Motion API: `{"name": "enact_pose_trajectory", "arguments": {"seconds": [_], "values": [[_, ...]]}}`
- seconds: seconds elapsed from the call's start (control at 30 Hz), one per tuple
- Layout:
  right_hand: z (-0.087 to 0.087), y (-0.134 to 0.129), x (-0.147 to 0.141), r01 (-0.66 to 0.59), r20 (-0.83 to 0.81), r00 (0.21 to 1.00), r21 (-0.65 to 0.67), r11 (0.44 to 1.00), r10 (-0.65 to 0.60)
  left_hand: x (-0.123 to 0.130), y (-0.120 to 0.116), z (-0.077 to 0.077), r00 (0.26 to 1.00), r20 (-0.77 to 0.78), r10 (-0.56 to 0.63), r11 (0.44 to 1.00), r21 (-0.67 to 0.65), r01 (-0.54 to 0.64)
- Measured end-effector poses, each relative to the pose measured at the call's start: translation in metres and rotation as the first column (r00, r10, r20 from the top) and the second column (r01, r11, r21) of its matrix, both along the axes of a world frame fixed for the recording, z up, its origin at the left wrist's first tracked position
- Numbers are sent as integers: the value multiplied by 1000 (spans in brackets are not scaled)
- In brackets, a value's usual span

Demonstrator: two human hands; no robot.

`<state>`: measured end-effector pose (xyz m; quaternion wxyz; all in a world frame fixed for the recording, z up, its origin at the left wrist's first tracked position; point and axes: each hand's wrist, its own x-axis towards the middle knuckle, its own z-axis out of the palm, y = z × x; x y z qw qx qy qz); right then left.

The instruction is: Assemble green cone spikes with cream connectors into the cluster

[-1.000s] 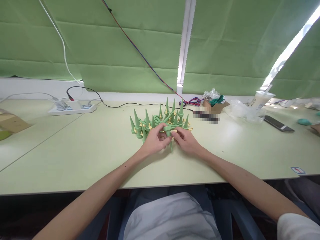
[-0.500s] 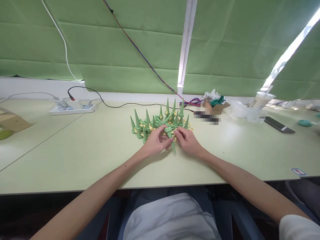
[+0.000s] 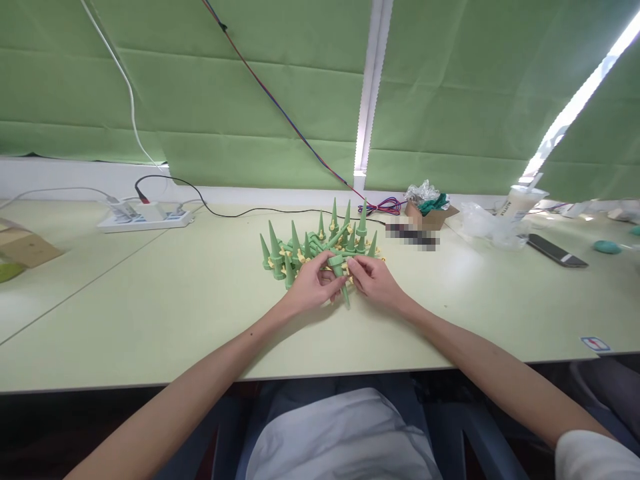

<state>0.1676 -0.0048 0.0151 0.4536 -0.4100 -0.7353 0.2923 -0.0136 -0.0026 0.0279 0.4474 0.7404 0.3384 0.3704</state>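
Observation:
Between the fingers of my left hand is a green plastic cone, its wide collar up and its tip slanting down toward me. My right hand is pinched at the cone's right side, close under the collar; a small pale yellow piece seems to be at its fingertips, mostly hidden. Just beyond both hands lies a cluster of similar green cones, several upright and others on their sides. Small yellow pieces are attached to or scattered among them.
A white power strip with plugs lies at the back left, and a black cable runs from it. At the back right are a small cardboard box, a plastic bag, a drink cup and a dark phone. Another box sits far left.
Both hands keep almost the same place and hold on the cone. The whole view has shifted very slightly.

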Motion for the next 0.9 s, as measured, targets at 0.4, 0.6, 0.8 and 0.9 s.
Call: {"name": "enact_pose_trajectory", "arguments": {"seconds": [0.4,0.6,0.8,0.9], "values": [[6,29,42,404,243,819,400,823,-520,-1,-3,-4,972,-228,59,998,35,-52],[9,29,45,387,491,701,348,854,-518,-1,-2,-7,918,-384,100,987,151,-44],[14,24,40,369,666,614,232,900,-423,-2,-2,-10,883,-447,142,967,252,-27],[12,25,40,356,715,582,205,912,-387,-2,-2,-11,885,-447,131,965,262,-11]]}}
